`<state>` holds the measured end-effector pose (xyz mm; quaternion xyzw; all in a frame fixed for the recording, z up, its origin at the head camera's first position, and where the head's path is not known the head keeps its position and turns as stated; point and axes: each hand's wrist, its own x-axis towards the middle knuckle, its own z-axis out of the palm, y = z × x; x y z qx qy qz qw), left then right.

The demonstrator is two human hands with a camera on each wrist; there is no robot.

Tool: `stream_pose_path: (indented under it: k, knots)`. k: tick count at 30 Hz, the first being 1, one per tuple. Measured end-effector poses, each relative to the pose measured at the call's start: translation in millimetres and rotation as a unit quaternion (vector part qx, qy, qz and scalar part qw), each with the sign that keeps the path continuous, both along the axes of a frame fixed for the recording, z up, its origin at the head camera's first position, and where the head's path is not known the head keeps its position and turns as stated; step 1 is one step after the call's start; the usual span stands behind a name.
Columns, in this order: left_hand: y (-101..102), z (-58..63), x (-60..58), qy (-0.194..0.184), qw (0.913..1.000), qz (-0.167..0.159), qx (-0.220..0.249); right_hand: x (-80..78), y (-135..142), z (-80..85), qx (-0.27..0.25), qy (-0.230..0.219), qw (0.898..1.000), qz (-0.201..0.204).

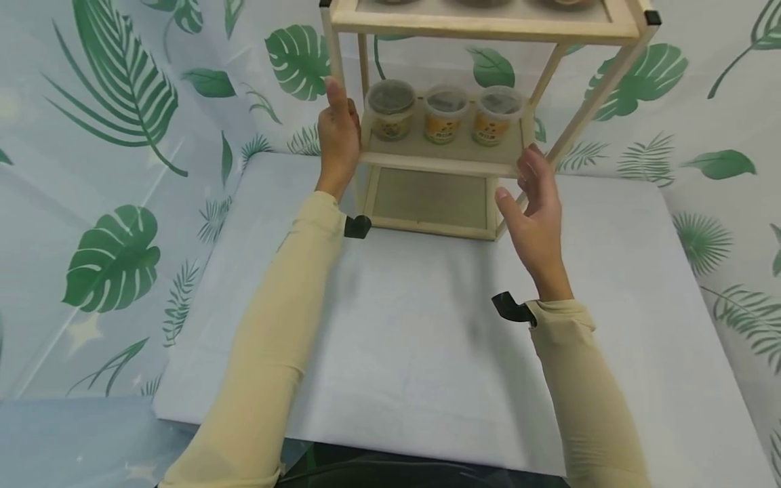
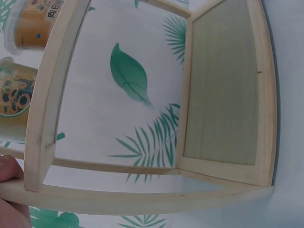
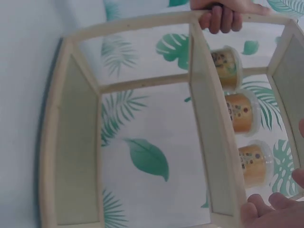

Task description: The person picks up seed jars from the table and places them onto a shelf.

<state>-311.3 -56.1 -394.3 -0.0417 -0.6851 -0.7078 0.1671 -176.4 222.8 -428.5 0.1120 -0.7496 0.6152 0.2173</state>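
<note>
A light wooden rack (image 1: 433, 163) with stacked shelves stands at the far side of the table. My left hand (image 1: 338, 132) grips its left post at the middle shelf, thumb pointing up; in the right wrist view its fingers curl round the post. My right hand (image 1: 537, 210) is at the right end of the middle shelf, thumb spread from the fingers, fingertips right at the corner. Three lidded plastic tubs with yellow-orange labels stand in a row on that shelf: a left tub (image 1: 391, 118), a middle tub (image 1: 445, 122) and a right tub (image 1: 497, 122).
Parts of several round items show on the top shelf (image 1: 482, 26), cut off by the frame. The bottom shelf (image 1: 430, 196) is a framed panel low over the white-covered table (image 1: 403, 339). Leaf-print sheeting (image 1: 116, 257) hangs behind and beside the table.
</note>
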Motion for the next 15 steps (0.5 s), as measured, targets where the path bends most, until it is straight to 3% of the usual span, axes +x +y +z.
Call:
stream_pose_path:
  k: [4, 11, 15]
  knots:
    - [-1, 1.1, 1.1, 0.003, 1.0, 0.002, -0.004, 7.4, -3, -10.6, 0.015, 0.004, 1.0, -0.009]
    - [0, 2.4, 2.1, -0.012, 0.9998, -0.009, 0.016, 42.5, -27, 1.1, 0.059, -0.007, 0.998, -0.023]
    - [1, 2.0, 3.4, -0.006, 0.9998, -0.014, 0.011, 48.7, -25, -16.8, 0.06, -0.039, 0.997, -0.024]
